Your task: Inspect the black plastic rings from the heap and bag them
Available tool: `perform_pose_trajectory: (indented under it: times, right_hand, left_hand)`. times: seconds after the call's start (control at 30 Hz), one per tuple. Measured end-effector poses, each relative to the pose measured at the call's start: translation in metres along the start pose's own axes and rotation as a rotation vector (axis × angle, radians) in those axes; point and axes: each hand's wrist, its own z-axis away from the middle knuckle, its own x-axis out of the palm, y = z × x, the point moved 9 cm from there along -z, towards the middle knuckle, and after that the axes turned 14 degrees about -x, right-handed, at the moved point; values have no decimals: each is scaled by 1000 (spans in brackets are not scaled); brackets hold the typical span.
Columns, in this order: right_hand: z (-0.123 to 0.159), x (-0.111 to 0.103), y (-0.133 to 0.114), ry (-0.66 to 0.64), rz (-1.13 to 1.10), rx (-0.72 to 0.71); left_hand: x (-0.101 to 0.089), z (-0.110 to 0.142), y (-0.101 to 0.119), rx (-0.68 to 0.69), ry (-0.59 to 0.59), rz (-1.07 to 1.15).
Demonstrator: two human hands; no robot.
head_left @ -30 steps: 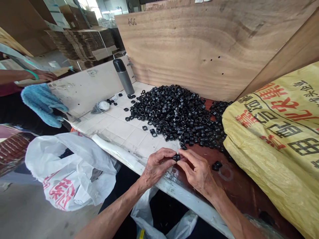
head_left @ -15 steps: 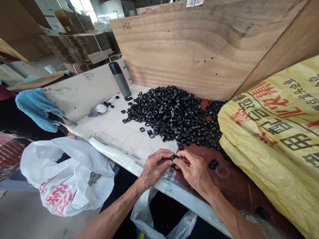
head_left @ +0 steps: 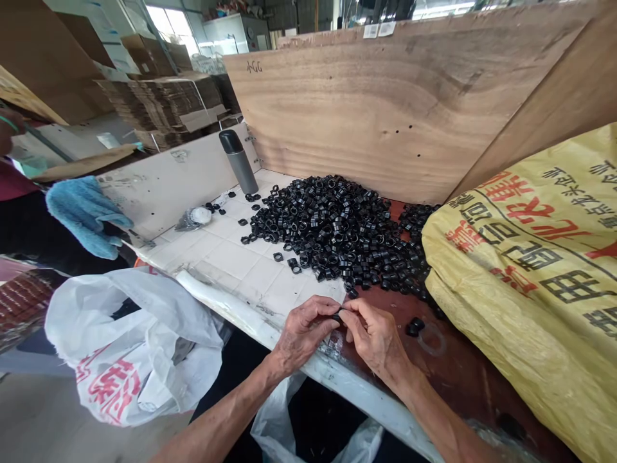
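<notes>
Just above the table's front edge, my left hand (head_left: 305, 328) and my right hand (head_left: 373, 331) meet fingertip to fingertip. Pinched between them is a small black ring-shaped part (head_left: 338, 314), mostly hidden by the fingers. Both hands are closed on it. Beyond them lies a large heap of black rings (head_left: 332, 231), like those strewn singly at its near left side. A couple of black rings (head_left: 414, 326) rest on the dark red surface to the right of my right hand, beside a faint clear ring (head_left: 432, 339).
A grey flask (head_left: 240, 164) stands at the back left, near a small clear bag (head_left: 193, 218). A yellow printed sack (head_left: 530, 257) covers the right side. Wooden boards (head_left: 347, 109) wall the back. White plastic bags (head_left: 130, 341) hang at left; a blue cloth (head_left: 84, 209) drapes over the side board.
The whole view has shifted slightly, so the scene sits lower. Both hands still pinch the black ring together, with a small change in finger position.
</notes>
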Motion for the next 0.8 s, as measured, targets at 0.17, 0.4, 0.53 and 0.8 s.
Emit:
perform_pose_trajectory:
  times: [0.17, 0.4, 0.53, 0.8]
  right_hand:
    - [1, 0, -3, 42, 118, -61]
    - [0, -2, -11, -22, 46, -156]
    - [2, 1, -2, -65, 111, -76]
    - [-1, -5, -9, -68, 6, -22]
  left_hand:
    - [3, -2, 0, -62, -21, 39]
    - [-2, -5, -10, -196, 22, 191]
    - [-1, -4, -8, -183, 23, 140]
    - [-2, -4, -11, -243, 35, 256]
